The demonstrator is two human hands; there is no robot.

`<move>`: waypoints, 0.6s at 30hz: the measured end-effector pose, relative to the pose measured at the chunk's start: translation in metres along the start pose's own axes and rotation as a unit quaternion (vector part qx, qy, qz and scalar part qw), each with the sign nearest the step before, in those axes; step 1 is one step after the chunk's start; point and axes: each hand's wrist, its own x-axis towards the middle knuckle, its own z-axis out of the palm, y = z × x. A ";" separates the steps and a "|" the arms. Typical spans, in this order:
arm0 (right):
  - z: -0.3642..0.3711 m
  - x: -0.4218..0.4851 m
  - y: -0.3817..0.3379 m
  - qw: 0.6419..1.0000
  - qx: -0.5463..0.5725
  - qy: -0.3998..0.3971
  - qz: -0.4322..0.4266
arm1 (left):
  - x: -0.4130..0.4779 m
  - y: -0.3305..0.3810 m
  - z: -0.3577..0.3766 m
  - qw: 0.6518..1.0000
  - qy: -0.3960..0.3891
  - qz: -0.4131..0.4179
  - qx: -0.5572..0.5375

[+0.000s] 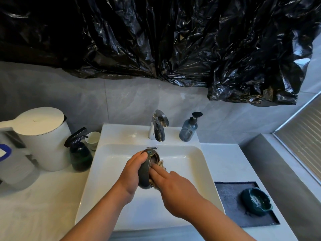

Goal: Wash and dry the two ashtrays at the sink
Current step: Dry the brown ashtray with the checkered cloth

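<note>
The left hand (133,173) grips the dark round ashtray (145,176) by its outer wall, tilted on edge with the opening turned toward the right hand (175,192). Both are above the sink (182,164) basin. The right hand lies with its fingers fairly straight and presses a pale cloth (161,164) into the bowl of the ashtray. The step in hand is judged to be wiping the inside of the first ashtray. No water stream shows at the faucet (159,126) beyond the hands, so this may be drying rather than scrubbing, but the view does not settle it. The second, teal ashtray (255,202) sits well to the right of the right hand on a dark mat (229,206), untouched by either hand. The next move calls for turning the held ashtray so that the cloth reaches the rest of the bowl and rim, with a firm left-hand grip, since a wet glazed surface is likely to be slippery. The right thumb, most of the cloth and the ashtray's interior are hidden behind the fingers. The pale patch inside the teal ashtray cannot be identified.
</note>
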 end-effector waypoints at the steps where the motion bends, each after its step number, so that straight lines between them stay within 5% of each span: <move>1: 0.000 0.000 0.000 1.000 -0.027 -0.004 0.006 | 0.000 0.000 0.001 1.000 -0.002 -0.011 -0.001; 7: 0.003 0.005 -0.001 0.998 -0.056 0.000 0.013 | 0.000 0.002 0.001 1.000 -0.002 -0.013 0.008; 11: -0.003 0.011 -0.003 0.989 0.148 -0.023 0.014 | 0.000 0.006 0.001 0.999 0.006 0.041 0.021; 18: -0.015 0.006 0.000 0.763 0.640 -0.073 0.048 | 0.000 -0.005 -0.009 0.976 -0.007 0.183 0.115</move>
